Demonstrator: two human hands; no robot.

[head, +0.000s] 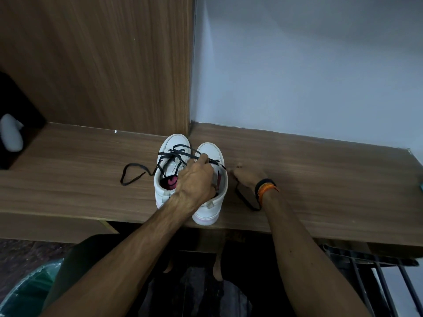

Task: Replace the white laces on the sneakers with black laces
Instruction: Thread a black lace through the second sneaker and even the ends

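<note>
Currently my left hand (197, 177) pinched the black lace (183, 154) over the white sneakers (190, 179), which stood on the bench (80, 179); just right of them, my right hand (246, 175) gripped the lace's end.

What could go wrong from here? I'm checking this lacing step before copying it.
1. The right sneaker has its heel past the front edge of the wooden shelf; a firm tug by the left hand on the black lace may tip it off.
2. That lace crosses both sneakers, so it may tangle or thread unevenly.
3. The loose loop beside the left sneaker could snag.
</note>
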